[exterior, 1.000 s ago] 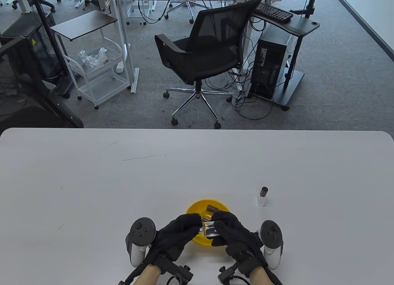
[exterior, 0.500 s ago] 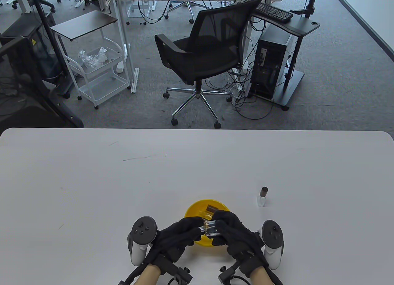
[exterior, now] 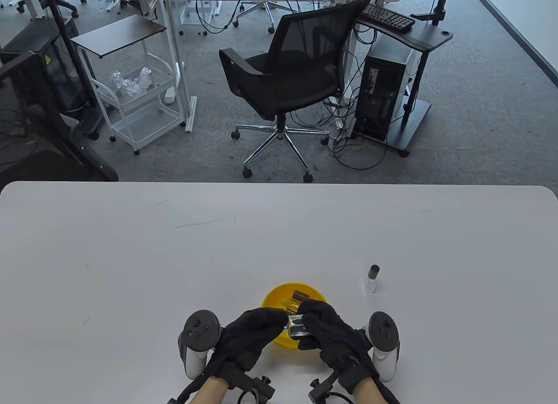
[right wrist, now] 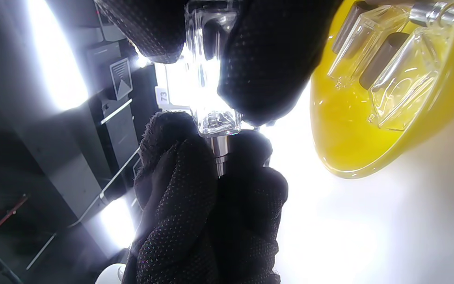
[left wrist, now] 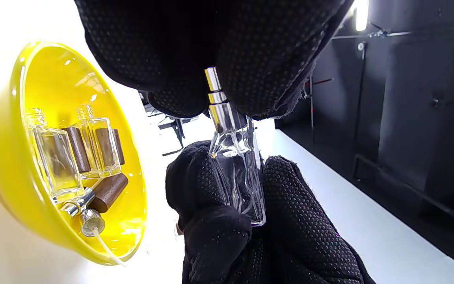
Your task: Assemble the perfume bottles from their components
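Note:
My right hand [exterior: 310,329] grips a clear square glass bottle [exterior: 297,326] just above the near rim of the yellow bowl [exterior: 272,296]. My left hand [exterior: 280,321] pinches a silver spray pump [left wrist: 216,103] that sits on the bottle's neck [right wrist: 220,152]. The bottle body [left wrist: 239,177] lies sideways between the two hands. Inside the bowl [left wrist: 10,130] lie two more glass bottles [left wrist: 55,157], brown caps [left wrist: 108,192] and a loose silver pump with a thin tube [left wrist: 91,223].
A small glass bottle with a brown cap [exterior: 373,277] stands upright on the white table [exterior: 130,268], to the right of the bowl. Beyond the table's far edge stand an office chair [exterior: 283,81] and a white cart [exterior: 139,103].
Both hands stay over the bowl's near rim with the bottle between them. The left fingers have shifted slightly on the pump; the bottle has barely moved.

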The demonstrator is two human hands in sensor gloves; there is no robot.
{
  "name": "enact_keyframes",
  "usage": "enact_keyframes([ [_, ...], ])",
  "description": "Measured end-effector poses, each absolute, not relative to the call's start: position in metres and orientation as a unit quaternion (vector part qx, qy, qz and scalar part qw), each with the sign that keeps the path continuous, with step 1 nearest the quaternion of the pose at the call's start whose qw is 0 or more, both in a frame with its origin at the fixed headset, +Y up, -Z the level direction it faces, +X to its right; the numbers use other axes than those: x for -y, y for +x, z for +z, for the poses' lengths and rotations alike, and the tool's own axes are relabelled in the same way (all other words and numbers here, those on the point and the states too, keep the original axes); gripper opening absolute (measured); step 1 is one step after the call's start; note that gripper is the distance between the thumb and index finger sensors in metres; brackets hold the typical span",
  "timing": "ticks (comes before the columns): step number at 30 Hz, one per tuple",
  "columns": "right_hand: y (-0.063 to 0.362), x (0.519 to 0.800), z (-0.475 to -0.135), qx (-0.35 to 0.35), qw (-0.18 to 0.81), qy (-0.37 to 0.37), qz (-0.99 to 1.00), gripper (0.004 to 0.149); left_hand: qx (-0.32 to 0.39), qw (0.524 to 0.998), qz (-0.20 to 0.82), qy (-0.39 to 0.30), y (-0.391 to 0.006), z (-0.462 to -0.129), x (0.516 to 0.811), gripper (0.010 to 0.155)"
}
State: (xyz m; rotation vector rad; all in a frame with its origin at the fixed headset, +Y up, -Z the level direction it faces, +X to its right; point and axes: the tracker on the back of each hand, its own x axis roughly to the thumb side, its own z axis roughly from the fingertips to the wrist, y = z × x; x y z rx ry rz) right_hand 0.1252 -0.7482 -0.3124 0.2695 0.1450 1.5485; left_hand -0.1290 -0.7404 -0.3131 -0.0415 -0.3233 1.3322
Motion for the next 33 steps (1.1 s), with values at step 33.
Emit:
enact_keyframes([
  [33, 0.128, 0.75, -0.313, -0.095, 0.727, 0.101, 0.673, 0.049, 0.189, 0.827, 0.527, 0.054, -0.119, -0.303, 0.726, 0.038],
])
